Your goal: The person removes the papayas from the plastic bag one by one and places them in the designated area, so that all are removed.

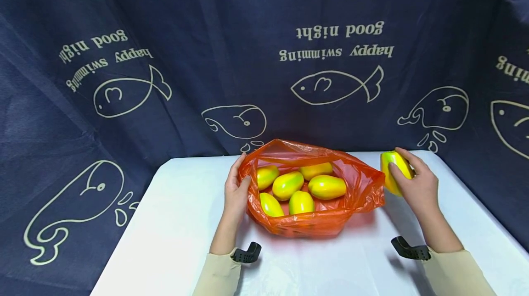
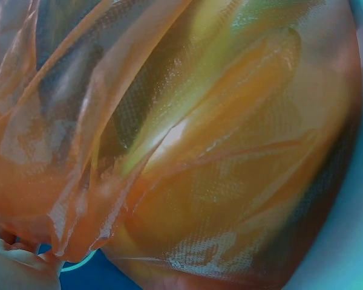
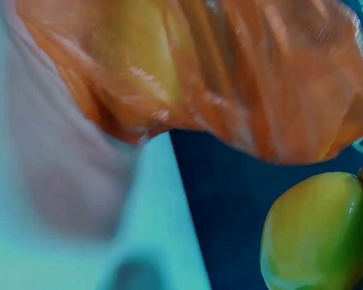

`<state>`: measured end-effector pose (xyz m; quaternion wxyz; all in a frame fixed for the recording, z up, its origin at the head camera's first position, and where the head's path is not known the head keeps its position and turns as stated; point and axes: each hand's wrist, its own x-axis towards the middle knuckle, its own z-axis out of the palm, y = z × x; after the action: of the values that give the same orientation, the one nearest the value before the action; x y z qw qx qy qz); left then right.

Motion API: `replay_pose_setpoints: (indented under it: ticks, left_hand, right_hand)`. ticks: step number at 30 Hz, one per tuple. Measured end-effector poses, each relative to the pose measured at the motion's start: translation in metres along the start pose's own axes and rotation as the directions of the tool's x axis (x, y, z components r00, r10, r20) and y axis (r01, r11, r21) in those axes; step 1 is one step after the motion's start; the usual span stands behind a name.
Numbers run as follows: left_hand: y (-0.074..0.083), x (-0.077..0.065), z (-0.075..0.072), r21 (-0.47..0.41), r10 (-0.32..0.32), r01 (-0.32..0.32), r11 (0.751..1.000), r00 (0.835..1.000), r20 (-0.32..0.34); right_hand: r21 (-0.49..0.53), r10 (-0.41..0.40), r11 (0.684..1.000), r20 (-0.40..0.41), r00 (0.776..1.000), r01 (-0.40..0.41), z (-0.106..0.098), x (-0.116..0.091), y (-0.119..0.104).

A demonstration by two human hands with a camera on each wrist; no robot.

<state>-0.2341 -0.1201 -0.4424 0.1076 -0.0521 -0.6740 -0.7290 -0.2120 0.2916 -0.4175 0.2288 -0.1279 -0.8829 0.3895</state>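
Observation:
A red translucent plastic bag point(image 1: 306, 227) lies on the table with its mouth spread open, and several yellow-green mangoes point(image 1: 288, 185) show inside it. At the bag's left edge my left hand point(image 1: 237, 192) grips the rim, thumb inside and fingers behind. In the left wrist view the bag's thin film point(image 2: 230, 181) fills most of the picture, with yellow fruit showing through. My right hand point(image 1: 419, 186) holds another mango point(image 1: 392, 172) just beyond the bag's right end. The right wrist view shows this held mango point(image 3: 317, 232) below the bag's crumpled side point(image 3: 272, 90).
The white table point(image 1: 173, 222) reaches back to a dark blue curtain point(image 1: 256, 57) printed with fish, whales and lettering. Black wrist straps point(image 1: 246, 254) sit at both cuffs.

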Motion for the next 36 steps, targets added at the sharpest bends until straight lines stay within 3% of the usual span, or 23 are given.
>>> replay_pose_setpoints:
  ticks: [7,13,24,36]
  left_hand:
    - [0.0,0.0,0.0,-0.021,0.003,-0.003,1.0,1.0,-0.005]
    - [0.0,0.002,0.0,-0.011,0.01,-0.01,1.0,1.0,-0.005]
    - [0.0,0.0,0.002,-0.016,0.007,-0.007,1.0,1.0,-0.012]
    - [-0.001,0.0,0.0,-0.004,0.003,-0.003,1.0,1.0,-0.01]
  right_hand:
    - [0.112,0.156,0.98,0.067,0.986,-0.163,0.013,0.008,0.026]
    - [0.091,0.246,0.962,0.131,0.96,-0.258,0.022,0.015,0.044]
    - [0.047,0.279,0.954,0.218,0.935,-0.296,0.033,0.02,0.068]
    - [0.085,0.287,0.946,0.229,0.93,-0.313,0.034,0.02,0.067]
